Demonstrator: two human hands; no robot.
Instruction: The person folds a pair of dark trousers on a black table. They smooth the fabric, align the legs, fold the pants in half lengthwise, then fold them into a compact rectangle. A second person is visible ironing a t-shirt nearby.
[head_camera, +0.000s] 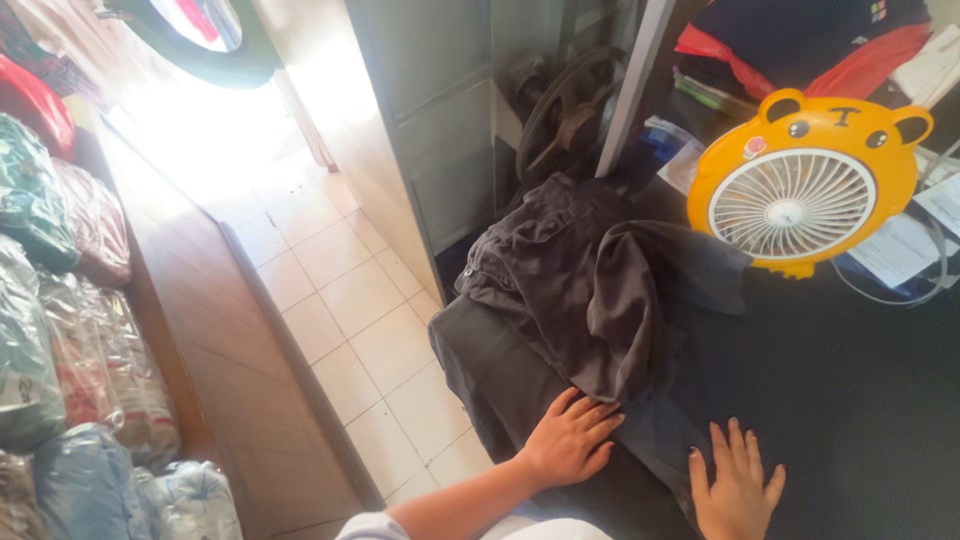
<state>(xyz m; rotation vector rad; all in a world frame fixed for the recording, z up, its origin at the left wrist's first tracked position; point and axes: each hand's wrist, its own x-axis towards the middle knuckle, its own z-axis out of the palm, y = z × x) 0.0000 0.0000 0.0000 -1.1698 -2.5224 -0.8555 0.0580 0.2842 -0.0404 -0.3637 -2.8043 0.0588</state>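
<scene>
A dark grey garment (575, 290) lies bunched on a dark table surface (850, 400), part of it hanging over the left edge. My left hand (570, 440) rests flat on the cloth near the table's edge, fingers together and pointing up-right. My right hand (735, 485) lies flat on the dark surface a little to the right, fingers spread, holding nothing.
A yellow bear-shaped fan (805, 195) stands at the table's back right, with papers (900, 245) beside it. A belt wheel (565, 115) sits behind the garment. White floor tiles (350, 320) run along the left, beside a wooden shelf (230, 370) of plastic-wrapped fabric bundles (60, 330).
</scene>
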